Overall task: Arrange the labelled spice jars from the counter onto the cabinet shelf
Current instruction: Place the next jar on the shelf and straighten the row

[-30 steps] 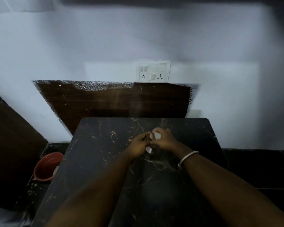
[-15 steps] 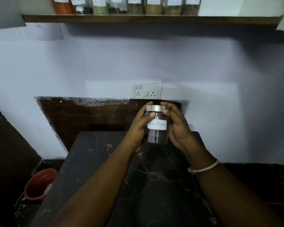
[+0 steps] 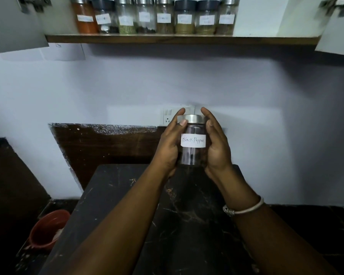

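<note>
Black Pepper jar (image 3: 193,142) sat upright above the counter (image 3: 187,225), my left hand (image 3: 170,149) and right hand (image 3: 216,151) curled round its sides; I judged a level lift toward one o'clock best, onto the bare shelf (image 3: 270,40) beside the jar row (image 3: 163,18)

Home kitchen: spice jars (image 3: 153,16), stone counter (image 3: 127,215).

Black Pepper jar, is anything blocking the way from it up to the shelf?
Nothing visible does. The left hand and right hand hold the Black Pepper jar above the counter, with open air up to the shelf. Eight jars fill its left and middle; the stretch right of them looks free.
</note>
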`<state>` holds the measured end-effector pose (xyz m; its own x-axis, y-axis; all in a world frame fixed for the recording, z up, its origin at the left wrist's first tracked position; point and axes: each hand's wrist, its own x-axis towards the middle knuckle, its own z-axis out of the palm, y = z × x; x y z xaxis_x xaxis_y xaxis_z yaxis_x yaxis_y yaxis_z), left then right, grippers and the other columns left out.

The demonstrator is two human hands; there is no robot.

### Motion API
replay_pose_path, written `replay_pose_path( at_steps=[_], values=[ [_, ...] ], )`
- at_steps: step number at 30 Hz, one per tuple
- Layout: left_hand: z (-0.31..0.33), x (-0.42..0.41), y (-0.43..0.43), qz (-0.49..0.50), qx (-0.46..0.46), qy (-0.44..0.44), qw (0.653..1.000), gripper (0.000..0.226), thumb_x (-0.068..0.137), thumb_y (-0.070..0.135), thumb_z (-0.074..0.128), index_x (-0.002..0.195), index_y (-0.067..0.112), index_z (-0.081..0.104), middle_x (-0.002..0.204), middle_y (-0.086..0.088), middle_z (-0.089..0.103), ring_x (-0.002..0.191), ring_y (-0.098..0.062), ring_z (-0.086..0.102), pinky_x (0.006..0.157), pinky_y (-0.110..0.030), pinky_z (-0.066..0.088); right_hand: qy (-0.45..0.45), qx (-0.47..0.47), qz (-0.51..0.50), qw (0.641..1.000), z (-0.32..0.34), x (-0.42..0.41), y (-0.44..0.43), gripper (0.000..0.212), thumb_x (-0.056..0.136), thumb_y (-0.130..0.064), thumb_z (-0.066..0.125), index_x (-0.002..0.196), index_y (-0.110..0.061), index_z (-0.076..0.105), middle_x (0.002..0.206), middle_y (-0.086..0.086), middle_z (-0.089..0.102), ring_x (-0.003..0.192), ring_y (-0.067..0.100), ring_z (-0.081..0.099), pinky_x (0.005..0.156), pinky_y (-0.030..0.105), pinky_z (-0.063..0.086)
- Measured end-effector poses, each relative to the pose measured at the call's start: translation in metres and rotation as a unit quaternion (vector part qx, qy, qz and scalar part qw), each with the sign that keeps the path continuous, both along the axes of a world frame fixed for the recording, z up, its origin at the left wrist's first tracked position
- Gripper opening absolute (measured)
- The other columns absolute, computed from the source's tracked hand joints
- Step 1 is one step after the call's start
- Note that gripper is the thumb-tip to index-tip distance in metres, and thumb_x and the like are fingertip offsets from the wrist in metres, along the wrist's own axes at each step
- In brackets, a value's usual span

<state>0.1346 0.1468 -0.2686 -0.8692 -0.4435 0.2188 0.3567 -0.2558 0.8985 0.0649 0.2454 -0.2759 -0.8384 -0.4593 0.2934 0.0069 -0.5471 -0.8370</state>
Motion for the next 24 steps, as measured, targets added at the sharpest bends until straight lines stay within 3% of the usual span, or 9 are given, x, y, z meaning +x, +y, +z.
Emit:
replay_pose_path(
  at_steps=[8, 11, 24],
  values=[
    [0.008, 0.005, 0.004, 0.0, 0.014, -0.004, 1.0, 0.069, 0.086, 0.049, 0.069, 0.148, 0.029, 0.05, 0.137, -0.013, 0.067, 0.129, -0.035, 0.062, 0.113, -0.063, 0.041, 0.004, 0.01, -0.007, 1.0, 0.011, 0.009, 0.003, 0.043, 0.104, -0.029, 0.049, 0.146, -0.019, 0.054, 0.143, 0.014, 0.06, 0.13, 0.035, 0.06, 0.11, 0.051, 0.048],
    [0.013, 0.007, 0.005, 0.002, 0.016, -0.003, 1.0, 0.071, 0.083, 0.048, 0.07, 0.148, 0.028, 0.05, 0.136, -0.014, 0.067, 0.128, -0.036, 0.062, 0.112, -0.063, 0.042, 0.006, 0.015, -0.017, 1.0, 0.015, 0.012, 0.002, 0.046, 0.101, -0.031, 0.051, 0.146, -0.019, 0.054, 0.145, 0.015, 0.059, 0.132, 0.037, 0.058, 0.112, 0.056, 0.044],
    [0.021, 0.006, 0.004, -0.016, 0.017, 0.005, 1.0, 0.067, 0.082, 0.048, 0.071, 0.144, 0.031, 0.054, 0.133, -0.012, 0.069, 0.122, -0.035, 0.066, 0.107, -0.057, 0.05, 0.026, 0.028, -0.054, 0.998, 0.027, 0.02, 0.006, 0.04, 0.108, -0.026, 0.044, 0.146, -0.021, 0.054, 0.143, 0.008, 0.062, 0.129, 0.029, 0.062, 0.111, 0.056, 0.046]
  ],
)
